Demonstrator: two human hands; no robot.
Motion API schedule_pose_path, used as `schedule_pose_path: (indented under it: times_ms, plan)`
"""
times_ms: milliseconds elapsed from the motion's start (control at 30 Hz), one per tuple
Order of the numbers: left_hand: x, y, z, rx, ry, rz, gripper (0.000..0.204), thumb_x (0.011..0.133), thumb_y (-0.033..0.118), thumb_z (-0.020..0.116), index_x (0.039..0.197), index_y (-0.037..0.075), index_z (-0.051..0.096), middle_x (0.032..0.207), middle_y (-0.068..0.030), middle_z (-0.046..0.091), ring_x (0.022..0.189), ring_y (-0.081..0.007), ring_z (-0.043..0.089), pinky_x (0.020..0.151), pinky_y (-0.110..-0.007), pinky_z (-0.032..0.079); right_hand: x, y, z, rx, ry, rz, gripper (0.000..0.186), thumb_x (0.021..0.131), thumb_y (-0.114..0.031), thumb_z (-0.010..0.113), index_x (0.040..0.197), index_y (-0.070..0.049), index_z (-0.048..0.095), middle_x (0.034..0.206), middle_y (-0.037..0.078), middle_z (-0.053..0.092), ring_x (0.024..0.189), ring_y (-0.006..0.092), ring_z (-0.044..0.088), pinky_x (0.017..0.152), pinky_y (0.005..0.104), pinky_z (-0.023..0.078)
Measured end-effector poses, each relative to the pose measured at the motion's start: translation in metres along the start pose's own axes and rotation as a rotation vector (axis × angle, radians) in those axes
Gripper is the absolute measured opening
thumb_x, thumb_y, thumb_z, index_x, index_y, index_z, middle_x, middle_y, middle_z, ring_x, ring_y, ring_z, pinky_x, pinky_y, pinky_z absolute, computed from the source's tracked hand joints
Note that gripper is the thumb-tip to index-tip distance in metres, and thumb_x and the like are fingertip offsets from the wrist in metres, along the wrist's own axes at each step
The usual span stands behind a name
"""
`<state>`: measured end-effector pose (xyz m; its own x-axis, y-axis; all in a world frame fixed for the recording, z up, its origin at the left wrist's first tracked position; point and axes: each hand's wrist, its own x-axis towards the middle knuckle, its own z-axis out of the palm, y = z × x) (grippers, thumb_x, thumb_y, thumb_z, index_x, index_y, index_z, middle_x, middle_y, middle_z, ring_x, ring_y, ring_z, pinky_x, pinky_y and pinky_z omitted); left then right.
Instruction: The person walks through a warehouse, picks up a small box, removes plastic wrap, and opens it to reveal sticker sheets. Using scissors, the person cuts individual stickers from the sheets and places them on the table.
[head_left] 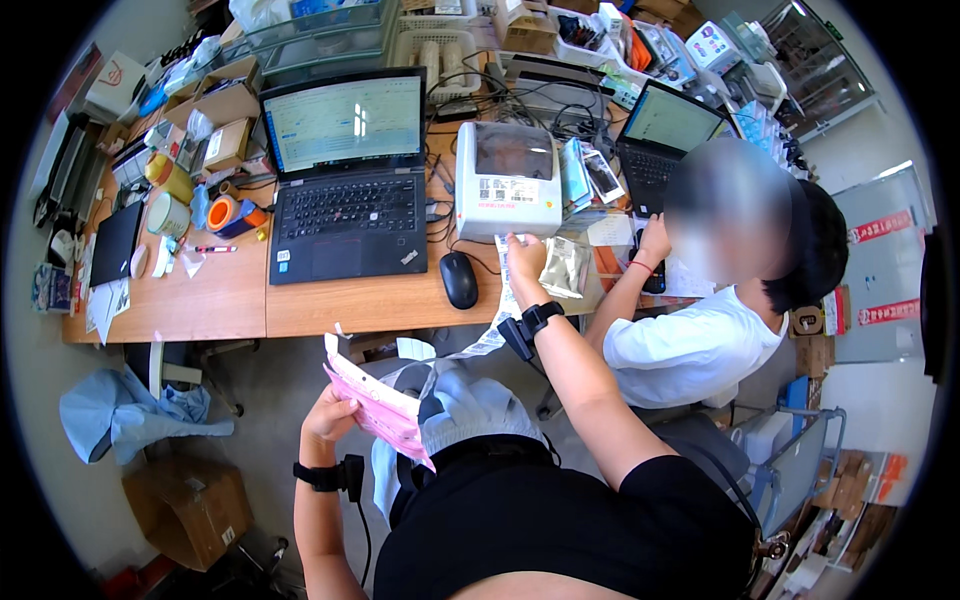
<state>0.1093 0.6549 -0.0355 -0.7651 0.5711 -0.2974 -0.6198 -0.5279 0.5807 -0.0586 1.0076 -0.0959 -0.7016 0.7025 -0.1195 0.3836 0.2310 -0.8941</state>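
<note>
My left hand (pixel 330 412) grips a pink flat package (pixel 375 405) by its left side, low in front of my body. My right hand (pixel 522 262) reaches to the front of a white label printer (pixel 508 200), fingers closed on the printed label strip (pixel 490 335) at its outlet. The strip hangs over the table edge and curls down toward the pink package. A black mouse (pixel 459 283) lies just left of my right hand; silver pouches (pixel 566 270) lie to its right.
A laptop (pixel 347 225) stands left of the printer, another (pixel 650 170) to its right. A co-worker (pixel 680 360) in white sits close at my right, a hand (pixel 652 240) near that laptop. The wooden table (pixel 170 310) is cluttered; a cardboard box (pixel 187 510) sits on the floor.
</note>
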Motion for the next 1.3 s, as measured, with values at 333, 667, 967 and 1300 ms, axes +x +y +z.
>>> schedule_pose_path:
  times_ms: [333, 667, 967, 1300]
  plan:
    - [0.003, -0.001, -0.008, -0.042, -0.045, 0.030, 0.034, 0.075, 0.010, 0.067, 0.106, 0.001, 0.056, 0.102, -0.0106, 0.063, 0.095, -0.0224, 0.059, 0.086, -0.035, 0.044, -0.017, -0.038, -0.013, -0.259, 0.008, -0.139, 0.022, 0.074, -0.023, 0.062, 0.073, -0.001, 0.062, 0.068, 0.018, 0.062, 0.065, 0.0347, 0.060, 0.060, 0.0413, 0.045]
    - [0.009, 0.012, -0.014, -0.036, -0.041, 0.029, 0.036, 0.073, 0.011, 0.070, 0.105, 0.001, 0.056, 0.100, -0.0097, 0.063, 0.094, -0.0225, 0.060, 0.085, -0.036, 0.045, -0.012, -0.029, -0.009, 0.201, -0.087, 0.104, 0.018, 0.070, -0.013, 0.065, 0.065, 0.002, 0.057, 0.061, 0.009, 0.059, 0.055, 0.0157, 0.056, 0.053, 0.0300, 0.044]
    - [0.007, 0.021, -0.023, -0.026, -0.059, 0.060, 0.033, 0.073, 0.010, 0.069, 0.102, 0.001, 0.057, 0.098, -0.0114, 0.063, 0.092, -0.0238, 0.061, 0.083, -0.037, 0.047, -0.005, -0.035, -0.010, -0.023, -0.101, 0.003, 0.015, 0.067, -0.013, 0.067, 0.065, 0.000, 0.059, 0.062, 0.008, 0.061, 0.055, 0.0156, 0.057, 0.054, 0.0292, 0.045]
    - [0.000, 0.021, -0.042, 0.011, -0.009, 0.142, 0.030, 0.072, 0.016, 0.068, 0.093, -0.004, 0.061, 0.090, -0.0198, 0.063, 0.085, -0.0355, 0.060, 0.077, -0.044, 0.048, -0.015, -0.058, -0.021, 0.158, -0.072, -0.063, 0.015, 0.068, -0.012, 0.066, 0.065, 0.000, 0.058, 0.057, 0.007, 0.059, 0.052, 0.0148, 0.055, 0.051, 0.0282, 0.043]
